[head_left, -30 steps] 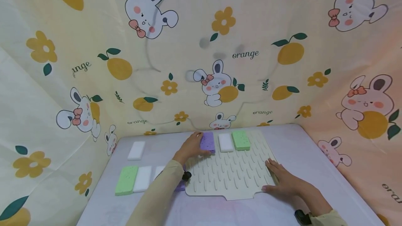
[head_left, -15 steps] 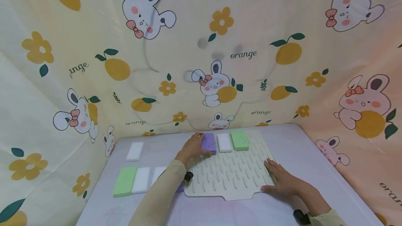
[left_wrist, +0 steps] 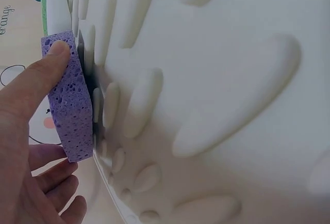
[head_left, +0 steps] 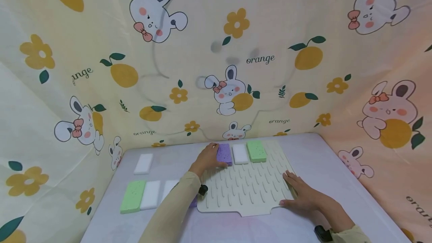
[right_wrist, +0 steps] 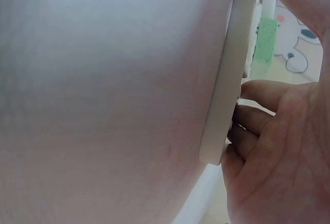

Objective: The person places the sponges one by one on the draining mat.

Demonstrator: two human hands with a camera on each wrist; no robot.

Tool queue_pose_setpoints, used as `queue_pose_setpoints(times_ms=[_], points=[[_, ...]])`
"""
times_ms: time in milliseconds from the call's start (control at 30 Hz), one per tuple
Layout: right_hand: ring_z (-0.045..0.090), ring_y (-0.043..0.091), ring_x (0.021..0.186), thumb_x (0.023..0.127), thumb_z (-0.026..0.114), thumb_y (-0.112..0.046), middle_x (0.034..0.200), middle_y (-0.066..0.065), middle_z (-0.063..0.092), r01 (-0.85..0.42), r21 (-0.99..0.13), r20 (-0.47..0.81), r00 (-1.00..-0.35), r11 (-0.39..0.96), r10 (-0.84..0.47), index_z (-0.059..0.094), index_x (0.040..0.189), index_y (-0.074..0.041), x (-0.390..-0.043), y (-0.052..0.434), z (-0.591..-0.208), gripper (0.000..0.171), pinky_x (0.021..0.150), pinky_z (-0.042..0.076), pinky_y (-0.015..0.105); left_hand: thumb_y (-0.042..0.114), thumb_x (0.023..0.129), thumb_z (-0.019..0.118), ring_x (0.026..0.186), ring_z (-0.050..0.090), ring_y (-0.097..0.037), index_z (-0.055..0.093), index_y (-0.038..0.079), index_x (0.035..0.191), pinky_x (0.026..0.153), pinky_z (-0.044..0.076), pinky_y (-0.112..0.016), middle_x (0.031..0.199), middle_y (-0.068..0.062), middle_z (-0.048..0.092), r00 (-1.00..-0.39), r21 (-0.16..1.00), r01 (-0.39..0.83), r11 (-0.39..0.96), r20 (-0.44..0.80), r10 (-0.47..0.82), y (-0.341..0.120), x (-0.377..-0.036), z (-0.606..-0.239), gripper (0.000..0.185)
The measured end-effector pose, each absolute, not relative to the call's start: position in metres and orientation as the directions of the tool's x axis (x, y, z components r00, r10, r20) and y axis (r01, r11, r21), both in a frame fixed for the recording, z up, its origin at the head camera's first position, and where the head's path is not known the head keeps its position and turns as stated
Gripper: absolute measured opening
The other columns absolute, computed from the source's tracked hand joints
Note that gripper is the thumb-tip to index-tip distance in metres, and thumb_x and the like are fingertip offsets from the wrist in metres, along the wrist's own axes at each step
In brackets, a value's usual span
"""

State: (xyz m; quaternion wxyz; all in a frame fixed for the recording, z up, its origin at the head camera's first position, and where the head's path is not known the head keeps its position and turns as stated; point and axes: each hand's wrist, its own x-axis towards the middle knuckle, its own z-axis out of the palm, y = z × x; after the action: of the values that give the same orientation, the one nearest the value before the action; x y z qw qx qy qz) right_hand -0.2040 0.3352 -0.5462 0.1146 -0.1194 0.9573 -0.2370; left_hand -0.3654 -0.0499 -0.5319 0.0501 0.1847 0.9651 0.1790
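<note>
My left hand (head_left: 207, 159) holds a purple sponge (head_left: 224, 154) at the back left of a cream ridged board (head_left: 248, 192). In the left wrist view the thumb (left_wrist: 59, 51) presses one side of the sponge, and the other fingers touch its lower end. A white sponge (head_left: 240, 154) and a green sponge (head_left: 256, 151) lie to its right along the board's back edge. My right hand (head_left: 305, 193) rests at the board's right edge, fingers extended; the right wrist view shows its fingertips against the board's side (right_wrist: 227, 90).
Left of the board, a green sponge (head_left: 132, 197) and white sponges (head_left: 150, 195) lie in a row on the table (head_left: 111, 205). My left sleeve partly hides a purple one (head_left: 193, 202). Another white sponge (head_left: 143, 164) lies behind them. A printed cloth (head_left: 199, 29) hangs behind.
The purple sponge and left hand have shifted slightly right and nearer along the board, closer to the white sponge. The right hand stays at the board's edge. The view has drifted slightly.
</note>
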Motion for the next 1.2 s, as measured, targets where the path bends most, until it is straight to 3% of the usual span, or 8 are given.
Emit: queue_pose_setpoints(times_ms=[733, 1200], points=[[0.014, 0.066, 0.153, 0.083, 0.084, -0.065, 0.174, 0.031, 0.017, -0.153, -0.472, -0.184, -0.946, 0.868, -0.267, 0.028, 0.168, 0.001, -0.205, 0.334, -0.546, 0.121, 0.120, 0.023, 0.081, 0.056, 0.084, 0.089, 0.158, 0.035, -0.038, 0.032, 0.003, 0.168, 0.129, 0.034, -0.051, 0.172, -0.019, 0.033, -0.924, 0.382, 0.342, 0.858, -0.029, 0.381, -0.054, -0.363, -0.533, 0.114], [0.012, 0.066, 0.153, 0.083, 0.083, -0.066, 0.174, 0.031, 0.015, -0.142, -0.464, -0.211, -0.941, 0.875, -0.264, 0.027, 0.168, 0.001, -0.207, 0.334, -0.542, 0.122, 0.119, 0.023, 0.083, 0.064, 0.086, 0.083, 0.158, 0.035, -0.037, 0.033, 0.003, 0.167, 0.130, 0.032, -0.051, 0.173, -0.016, 0.034, -0.917, 0.263, 0.380, 0.887, -0.017, 0.398, -0.071, -0.361, -0.526, 0.113]])
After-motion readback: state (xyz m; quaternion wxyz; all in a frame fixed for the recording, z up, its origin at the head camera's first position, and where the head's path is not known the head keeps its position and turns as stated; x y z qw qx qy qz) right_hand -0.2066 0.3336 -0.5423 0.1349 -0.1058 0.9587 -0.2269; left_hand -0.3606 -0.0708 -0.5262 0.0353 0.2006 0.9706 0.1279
